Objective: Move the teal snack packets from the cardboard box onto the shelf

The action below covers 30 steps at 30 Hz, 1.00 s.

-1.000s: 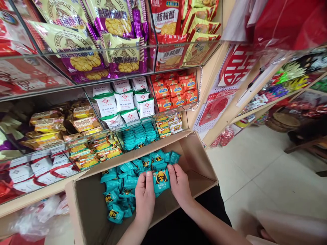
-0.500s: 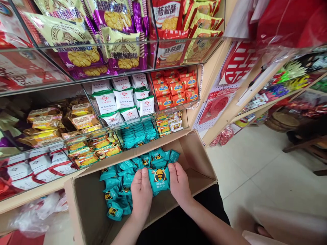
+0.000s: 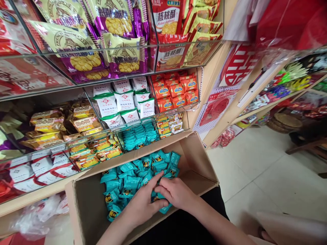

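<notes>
An open cardboard box [image 3: 196, 160] rests in front of me, holding several small teal snack packets [image 3: 133, 178]. Both my hands are low in the box's near side. My left hand [image 3: 143, 204] has its fingers curled around a stack of teal packets [image 3: 163, 207] from the left. My right hand [image 3: 175, 192] lies over the same stack from the right, fingers pressed on it. Most of the stack is hidden under the hands.
Glass-fronted shelves [image 3: 107, 71] stand right behind the box, filled with biscuit bags, white-green packs, orange packs and a bin of the same teal packets [image 3: 139, 134]. A tiled floor [image 3: 255, 170] opens to the right, with another shelf unit [image 3: 281, 92] beyond.
The packet held upright between both hands has been laid down. Both hands have dropped and come together over a stack at the box's near side.
</notes>
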### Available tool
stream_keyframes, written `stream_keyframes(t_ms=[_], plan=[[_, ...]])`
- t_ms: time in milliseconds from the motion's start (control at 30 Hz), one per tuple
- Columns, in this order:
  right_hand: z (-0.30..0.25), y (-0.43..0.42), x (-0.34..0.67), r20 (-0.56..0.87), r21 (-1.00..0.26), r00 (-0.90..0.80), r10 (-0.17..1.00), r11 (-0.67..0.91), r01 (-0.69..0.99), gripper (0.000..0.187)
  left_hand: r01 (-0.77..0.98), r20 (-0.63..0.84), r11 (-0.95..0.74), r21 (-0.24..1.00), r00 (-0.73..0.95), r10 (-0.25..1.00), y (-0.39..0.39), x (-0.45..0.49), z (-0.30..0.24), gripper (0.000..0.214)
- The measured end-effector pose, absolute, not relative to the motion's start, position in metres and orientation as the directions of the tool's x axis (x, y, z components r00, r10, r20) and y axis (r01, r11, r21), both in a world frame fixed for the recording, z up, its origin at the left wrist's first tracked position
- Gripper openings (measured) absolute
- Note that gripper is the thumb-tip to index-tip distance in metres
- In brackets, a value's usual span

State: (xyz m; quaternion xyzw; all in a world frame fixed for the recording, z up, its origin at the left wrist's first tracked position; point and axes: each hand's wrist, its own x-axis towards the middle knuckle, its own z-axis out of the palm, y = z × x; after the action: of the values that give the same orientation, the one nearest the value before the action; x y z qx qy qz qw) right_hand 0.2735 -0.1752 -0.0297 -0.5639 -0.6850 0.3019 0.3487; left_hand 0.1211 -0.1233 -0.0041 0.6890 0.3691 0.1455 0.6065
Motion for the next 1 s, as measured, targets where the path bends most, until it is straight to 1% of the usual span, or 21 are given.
stream_keyframes(t_ms=[33,67,133,167,200,233,267,300,333,367,467,533,600,667,733,800,833,867,933,1000], plan=[[-0.028,-0.176,0.273,0.139,-0.837,-0.092,0.986,0.167,0.522,0.025,0.339,-0.270,0.030,0.940,0.690,0.672,-0.124,0.123,-0.002,0.053],[-0.027,-0.177,0.274,0.139,-0.880,-0.034,0.990,0.139,0.455,0.024,0.338,-0.282,0.058,0.940,0.667,0.690,-0.125,0.124,-0.002,0.044],[-0.027,-0.178,0.275,0.098,-0.968,0.106,0.990,0.070,0.242,0.018,0.291,-0.291,0.149,0.945,0.541,0.789,-0.125,0.129,-0.003,0.033],[-0.029,-0.179,0.276,0.051,-0.994,0.142,0.989,0.036,0.107,0.023,0.231,-0.303,0.218,0.948,0.450,0.840,-0.125,0.131,-0.005,0.033],[-0.031,-0.180,0.276,-0.006,-0.999,0.134,0.991,-0.001,-0.034,0.033,0.143,-0.327,0.294,0.945,0.365,0.872,-0.125,0.133,-0.007,0.033],[-0.032,-0.181,0.275,-0.059,-0.986,0.090,0.994,-0.044,-0.161,0.045,0.037,-0.359,0.365,0.930,0.301,0.884,-0.125,0.135,-0.008,0.033],[-0.034,-0.182,0.274,-0.104,-0.961,0.031,0.994,-0.093,-0.259,0.051,-0.066,-0.393,0.424,0.903,0.269,0.879,-0.126,0.138,-0.009,0.033],[-0.035,-0.182,0.272,-0.142,-0.935,-0.020,0.990,-0.140,-0.326,0.051,-0.149,-0.424,0.471,0.870,0.263,0.867,-0.126,0.140,-0.010,0.034],[-0.036,-0.183,0.271,-0.170,-0.914,-0.046,0.984,-0.175,-0.366,0.047,-0.206,-0.447,0.505,0.838,0.270,0.853,-0.126,0.141,-0.010,0.035],[-0.036,-0.183,0.269,-0.192,-0.902,-0.045,0.980,-0.194,-0.386,0.043,-0.237,-0.461,0.526,0.817,0.280,0.842,-0.127,0.141,-0.009,0.035],[-0.036,-0.182,0.267,-0.222,-0.902,0.025,0.975,-0.196,-0.385,0.034,-0.218,-0.469,0.532,0.818,0.284,0.837,-0.126,0.138,-0.007,0.037],[-0.036,-0.182,0.270,-0.201,-0.913,0.040,0.979,-0.172,-0.371,0.032,-0.132,-0.452,0.515,0.847,0.330,0.829,-0.124,0.133,-0.004,0.039],[-0.036,-0.183,0.273,-0.161,-0.936,0.027,0.987,-0.144,-0.322,0.028,-0.020,-0.405,0.459,0.888,0.436,0.804,-0.121,0.127,0.000,0.044],[-0.035,-0.186,0.277,-0.126,-0.968,-0.004,0.992,-0.124,-0.217,0.022,0.108,-0.355,0.355,0.929,0.537,0.766,-0.117,0.122,0.005,0.047],[-0.033,-0.189,0.280,-0.106,-0.991,-0.042,0.993,-0.109,-0.076,0.017,0.247,-0.337,0.232,0.941,0.598,0.727,-0.113,0.119,0.010,0.041],[-0.032,-0.190,0.282,-0.089,-0.996,-0.059,0.994,-0.088,0.023,0.016,0.344,-0.322,0.121,0.931,0.624,0.712,-0.105,0.118,0.017,0.034],[-0.033,-0.190,0.283,-0.086,-0.995,-0.050,0.995,-0.084,0.044,0.015,0.361,-0.295,0.072,0.930,0.614,0.732,-0.099,0.117,0.022,0.033],[-0.034,-0.190,0.284,-0.089,-0.995,-0.032,0.996,-0.087,0.053,0.015,0.364,-0.249,0.027,0.931,0.578,0.777,-0.092,0.117,0.027,0.035],[-0.039,-0.190,0.287,-0.106,-0.991,0.022,0.994,-0.108,0.074,0.012,0.353,-0.121,-0.044,0.935,0.432,0.893,-0.072,0.115,0.037,0.042],[-0.046,-0.191,0.292,-0.124,-0.983,0.068,0.990,-0.132,0.131,0.010,0.335,-0.051,-0.045,0.941,0.273,0.961,-0.046,0.115,0.041,0.048]])
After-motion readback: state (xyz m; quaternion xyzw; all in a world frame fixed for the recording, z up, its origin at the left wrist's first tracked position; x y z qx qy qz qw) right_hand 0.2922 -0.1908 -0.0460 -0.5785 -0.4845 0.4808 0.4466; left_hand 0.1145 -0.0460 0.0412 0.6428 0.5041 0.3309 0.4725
